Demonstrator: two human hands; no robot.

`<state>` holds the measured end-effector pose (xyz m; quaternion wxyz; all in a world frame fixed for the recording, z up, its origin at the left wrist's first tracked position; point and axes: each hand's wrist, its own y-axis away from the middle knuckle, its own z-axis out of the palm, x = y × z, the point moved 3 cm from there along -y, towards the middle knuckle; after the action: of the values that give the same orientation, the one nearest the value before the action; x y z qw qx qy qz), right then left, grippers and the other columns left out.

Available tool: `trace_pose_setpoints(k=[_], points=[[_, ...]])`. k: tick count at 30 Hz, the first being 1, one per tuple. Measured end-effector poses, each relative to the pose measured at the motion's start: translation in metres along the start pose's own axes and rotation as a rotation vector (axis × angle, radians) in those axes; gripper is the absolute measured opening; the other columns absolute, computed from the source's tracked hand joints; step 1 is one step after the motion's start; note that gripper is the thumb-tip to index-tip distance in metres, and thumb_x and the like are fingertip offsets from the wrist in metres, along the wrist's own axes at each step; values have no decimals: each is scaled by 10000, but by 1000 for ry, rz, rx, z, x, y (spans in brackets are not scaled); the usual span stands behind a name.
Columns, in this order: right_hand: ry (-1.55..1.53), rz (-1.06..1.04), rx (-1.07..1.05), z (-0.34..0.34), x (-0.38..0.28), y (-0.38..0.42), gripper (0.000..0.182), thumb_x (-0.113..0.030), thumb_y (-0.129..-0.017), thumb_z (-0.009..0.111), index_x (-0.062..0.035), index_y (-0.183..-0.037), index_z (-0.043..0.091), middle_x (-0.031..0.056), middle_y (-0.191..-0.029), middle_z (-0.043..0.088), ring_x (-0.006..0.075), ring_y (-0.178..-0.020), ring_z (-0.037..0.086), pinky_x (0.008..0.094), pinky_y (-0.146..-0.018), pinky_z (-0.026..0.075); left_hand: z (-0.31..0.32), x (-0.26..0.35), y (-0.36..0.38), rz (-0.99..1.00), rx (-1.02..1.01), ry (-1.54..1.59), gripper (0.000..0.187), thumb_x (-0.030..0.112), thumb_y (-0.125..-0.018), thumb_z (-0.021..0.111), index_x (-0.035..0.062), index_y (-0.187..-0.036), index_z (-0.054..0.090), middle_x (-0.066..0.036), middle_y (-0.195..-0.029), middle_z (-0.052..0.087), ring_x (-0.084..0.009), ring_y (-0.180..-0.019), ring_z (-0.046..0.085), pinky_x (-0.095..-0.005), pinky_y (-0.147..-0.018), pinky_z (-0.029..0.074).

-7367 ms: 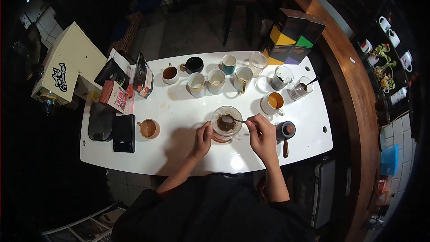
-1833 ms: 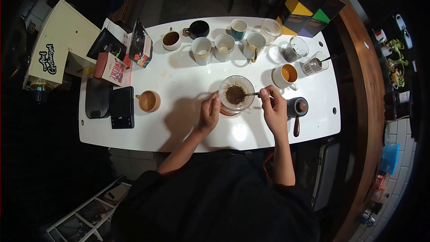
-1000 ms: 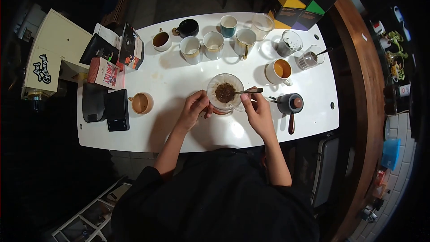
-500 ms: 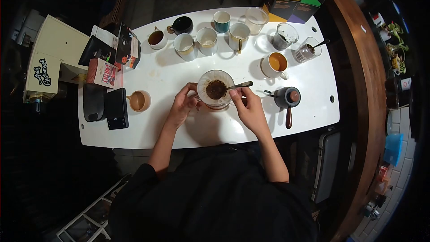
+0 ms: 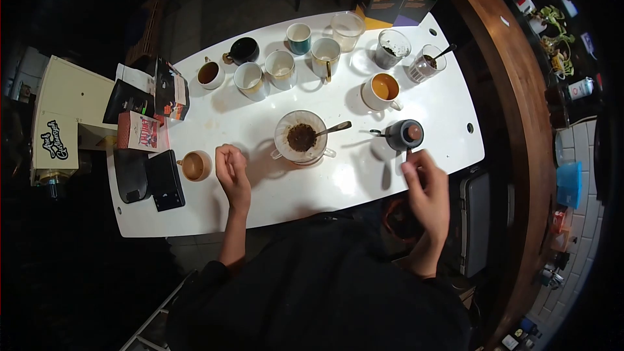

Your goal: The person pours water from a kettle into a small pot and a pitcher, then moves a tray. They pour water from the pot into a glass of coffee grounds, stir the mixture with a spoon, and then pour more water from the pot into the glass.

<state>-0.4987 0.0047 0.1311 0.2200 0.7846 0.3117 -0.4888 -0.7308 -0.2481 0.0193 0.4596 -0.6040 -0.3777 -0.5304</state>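
Note:
A glass dripper [image 5: 301, 138] with a paper filter and dark wet coffee grounds stands near the middle of the white table. A spoon [image 5: 337, 127] leans in it, its handle pointing right. My left hand [image 5: 232, 172] hovers left of the dripper, fingers curled together, with nothing visible in them. At the right, my right hand [image 5: 426, 185] is at the handle of the dark kettle [image 5: 404, 135], fingers closed around the handle's end. The kettle appears to rest on the table, spout to the left.
Several cups, including a white cup [image 5: 381, 90] of orange-brown liquid, stand along the back. A brown cup [image 5: 196, 166] sits by a black scale [image 5: 166, 181] at left. Coffee bags [image 5: 172, 88] and a glass of grounds [image 5: 427, 64] flank the table.
Both hands have left the dripper and spoon. The left moved left; the right moved right to the kettle's handle. The spoon stays in the dripper. The whole view has shifted and tilted slightly.

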Motion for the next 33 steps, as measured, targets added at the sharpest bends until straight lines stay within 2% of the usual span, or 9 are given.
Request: trace_pose_setpoints(k=[4,5,9,11,15,19,23,29,33], points=[[120,-36,219,-38,26,-33,141,-111,-939,565,0,-861,527,27,-710,510,54,-648,461,224,-569,368,8,12,14,128,-10,-63,160,156,-971,500,28,-914,424,-8,-808,387,-71,-677,351,-215,-591,313],[69,-74,218,-45,41,-47,166,-176,-977,542,-19,-925,528,-15,-686,479,43,-592,436,203,-539,339,11,14,17,164,7,-87,153,148,-970,499,30,-918,416,-14,-812,389,-72,-678,352,-215,-592,314],[-276,-142,309,-73,97,-118,246,-207,-972,560,-9,-1117,538,83,-946,613,134,-878,590,259,-734,469,28,23,28,234,97,-101,137,153,-980,467,59,-933,380,-24,-802,386,-81,-658,359,-219,-559,296],[-251,-155,388,-86,133,-154,396,-232,-957,589,-10,-1268,484,137,-1179,617,199,-1083,588,317,-882,484,37,29,32,259,118,-100,131,153,-982,459,59,-945,376,-27,-805,386,-82,-656,357,-218,-556,296],[-109,-81,365,-88,173,-208,909,-321,-792,782,-25,-1450,229,259,-1428,347,346,-1342,362,447,-1056,367,52,50,44,282,225,-135,116,150,-986,438,62,-957,369,-29,-800,388,-82,-637,348,-213,-549,289],[-19,-176,336,-74,202,-239,1070,-375,-709,842,-20,-1466,174,283,-1440,324,376,-1360,332,488,-1090,310,59,60,67,273,217,-146,113,100,-960,473,41,-960,377,-50,-840,416,-80,-654,359,-219,-571,314],[-69,-215,283,-66,229,-259,1060,-327,-702,845,-27,-1471,178,282,-1427,335,388,-1342,355,467,-1091,322,70,68,91,227,283,-207,96,92,-965,467,36,-947,391,-50,-826,422,-83,-639,364,-224,-557,315],[-141,-243,210,-57,222,-267,839,-265,-719,830,-16,-1364,354,219,-1263,526,307,-1183,522,375,-995,406,88,71,126,196,341,-322,74,81,-983,422,45,-921,400,-34,-778,398,-82,-604,350,-224,-519,297],[-129,-258,224,-60,225,-268,824,-266,-720,837,-19,-1355,374,199,-1247,525,299,-1167,522,376,-996,406,90,82,142,218,356,-361,106,93,-959,489,7,-907,454,-57,-784,465,-93,-614,412,-222,-526,334]])
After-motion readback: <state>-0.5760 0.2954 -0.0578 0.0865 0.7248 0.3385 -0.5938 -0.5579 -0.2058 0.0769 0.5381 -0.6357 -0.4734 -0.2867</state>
